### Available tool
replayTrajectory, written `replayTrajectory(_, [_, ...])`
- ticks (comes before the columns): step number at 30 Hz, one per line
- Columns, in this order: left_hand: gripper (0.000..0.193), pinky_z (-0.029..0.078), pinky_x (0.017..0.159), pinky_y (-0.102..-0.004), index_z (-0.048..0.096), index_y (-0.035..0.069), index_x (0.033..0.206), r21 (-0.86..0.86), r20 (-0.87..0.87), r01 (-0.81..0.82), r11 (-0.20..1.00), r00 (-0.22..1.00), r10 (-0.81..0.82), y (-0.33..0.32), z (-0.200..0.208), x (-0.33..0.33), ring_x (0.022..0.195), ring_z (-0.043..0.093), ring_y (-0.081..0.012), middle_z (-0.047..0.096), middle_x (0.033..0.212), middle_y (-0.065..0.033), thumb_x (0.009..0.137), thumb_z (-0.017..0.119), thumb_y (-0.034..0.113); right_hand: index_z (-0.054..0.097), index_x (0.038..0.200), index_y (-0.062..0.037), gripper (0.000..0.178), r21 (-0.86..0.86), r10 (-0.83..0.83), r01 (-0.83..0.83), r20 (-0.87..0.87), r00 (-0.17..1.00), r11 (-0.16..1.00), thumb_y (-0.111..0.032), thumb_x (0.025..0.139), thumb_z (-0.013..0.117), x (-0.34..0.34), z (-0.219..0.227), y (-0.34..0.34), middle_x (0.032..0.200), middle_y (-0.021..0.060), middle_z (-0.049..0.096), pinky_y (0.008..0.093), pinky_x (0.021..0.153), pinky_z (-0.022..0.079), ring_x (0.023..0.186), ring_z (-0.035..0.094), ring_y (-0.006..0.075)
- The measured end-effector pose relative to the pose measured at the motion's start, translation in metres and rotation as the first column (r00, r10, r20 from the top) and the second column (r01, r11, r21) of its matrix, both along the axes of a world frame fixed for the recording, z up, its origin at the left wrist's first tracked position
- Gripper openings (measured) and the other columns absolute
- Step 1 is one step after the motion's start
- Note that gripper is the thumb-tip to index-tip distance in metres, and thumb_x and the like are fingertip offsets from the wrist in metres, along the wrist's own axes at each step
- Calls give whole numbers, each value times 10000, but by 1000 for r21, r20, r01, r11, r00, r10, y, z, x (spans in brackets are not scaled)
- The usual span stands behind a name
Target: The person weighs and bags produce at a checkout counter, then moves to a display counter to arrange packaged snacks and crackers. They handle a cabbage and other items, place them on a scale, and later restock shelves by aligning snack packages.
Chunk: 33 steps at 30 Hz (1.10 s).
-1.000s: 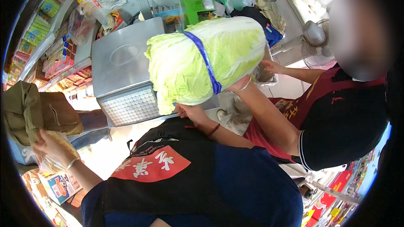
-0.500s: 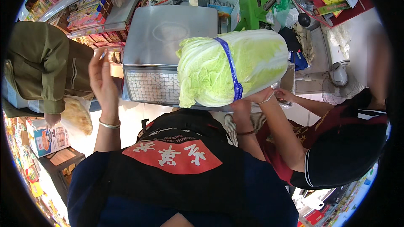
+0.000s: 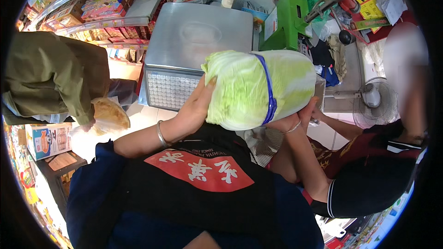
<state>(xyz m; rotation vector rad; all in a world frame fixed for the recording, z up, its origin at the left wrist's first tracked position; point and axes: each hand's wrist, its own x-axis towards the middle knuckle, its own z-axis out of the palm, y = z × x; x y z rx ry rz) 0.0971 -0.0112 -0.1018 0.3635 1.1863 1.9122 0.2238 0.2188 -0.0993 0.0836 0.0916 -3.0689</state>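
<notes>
And up it was, the pale green cabbage (image 3: 240, 87), lying across the view at the near right corner of the steel scale (image 3: 194, 32), though whether it touched or just cleared that corner, I couldn't tell! The left hand (image 3: 196, 106) was pressed on the cabbage's left end, gripping it; the right hand was lost in the tangle at the far end, its grip impossible to call. In from the right, a co-worker's hand (image 3: 288, 122) supported the near underside. Done, by the look of it: the blue band (image 3: 269, 87) crossed the middle, bunched low on the near side. Not done: the cabbage looked held, not set down, with neither person's grip let go.
</notes>
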Motion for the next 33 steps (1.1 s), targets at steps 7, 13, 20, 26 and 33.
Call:
replayTrajectory(7, [558, 453, 1079, -391, 378, 58, 1481, 119, 34, -194, 974, 981, 191, -3, -13, -50, 1302, 519, -232, 496, 1452, -141, 1047, 460, 398, 313, 1520, -84, 720, 324, -151, 108, 110, 982, 940, -542, 987, 470, -2, -29, 19, 1514, 103, 437, 448, 1158, 343, 1387, 420, 274])
replayTrajectory(13, [747, 438, 1098, -433, 476, 105, 1431, 399, 299, -27, 916, 949, -102, -12, -33, -172, 1295, 540, -273, 537, 1434, -121, 984, 308, 679, 373, 1463, -2, 559, 793, -512, 463, -227, 828, 396, -368, 1044, 427, -93, -38, -11, 1482, 121, 458, 448, 1154, 338, 1358, 447, 265])
replayTrajectory(20, [536, 454, 1077, -404, 373, 62, 1471, 106, -738, -320, 941, 609, 291, -16, -110, -280, 1274, 553, -254, 563, 1385, -143, 1008, 526, 284, 469, 1352, -23, 417, 578, -509, 515, -190, 839, 633, -276, 1022, 497, -147, -64, -10, 1433, 101, 497, 423, 1136, 345, 1320, 466, 242])
replayTrajectory(26, [459, 482, 1045, -384, 438, 19, 1421, 305, 35, -325, 895, 943, 330, -6, -76, -241, 1228, 585, -245, 588, 1348, -147, 999, 539, 167, 561, 1291, 2, 312, 912, -592, 338, -144, 793, 233, -121, 1005, 552, -141, -70, 4, 1331, 104, 589, 360, 1081, 398, 1227, 542, 192])
replayTrajectory(33, [353, 509, 1016, -375, 518, -63, 1330, 101, -54, -542, 835, 835, 548, -34, -84, -243, 1184, 614, -257, 610, 1300, -177, 1017, 526, 98, 612, 1210, -38, 270, 985, -739, 115, 16, 673, 125, -200, 993, 601, -58, -109, 2, 1278, 116, 631, 394, 1000, 463, 1170, 596, 231])
